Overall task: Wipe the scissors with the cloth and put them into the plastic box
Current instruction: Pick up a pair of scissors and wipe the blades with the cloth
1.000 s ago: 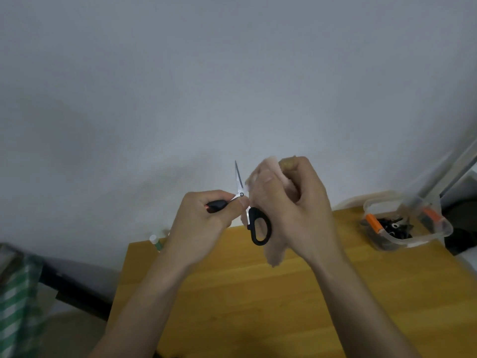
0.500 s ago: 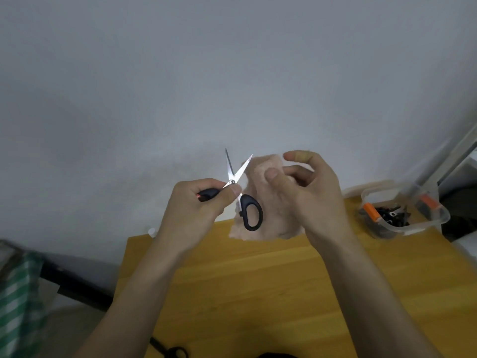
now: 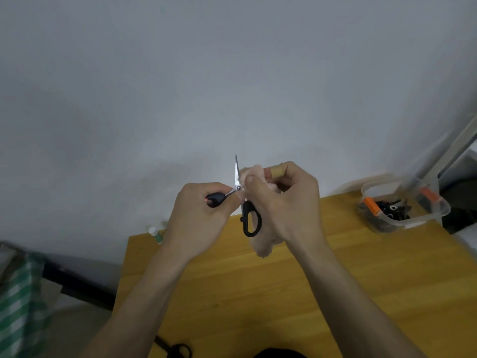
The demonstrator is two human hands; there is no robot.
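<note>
Black-handled scissors [image 3: 249, 218] are held up above the wooden table [image 3: 361, 280], blades spread. My left hand [image 3: 201, 218] grips one handle loop, and one blade points straight up beside it. My right hand [image 3: 286, 202] holds the pale pink cloth [image 3: 263, 244] bunched around the other blade, which is hidden in the cloth. The free handle loop hangs down between my hands. The clear plastic box [image 3: 402, 208] stands at the table's far right corner with several black and orange-handled tools inside.
A small white and green bottle [image 3: 155, 235] stands at the table's far left corner by the grey wall. Another black pair of scissors [image 3: 175, 350] lies at the table's near edge. A green checked cloth [image 3: 18, 303] is at the lower left.
My right hand has closed the cloth around one blade, which earlier stood bare beside the other. The loose cloth now hangs lower under my right hand.
</note>
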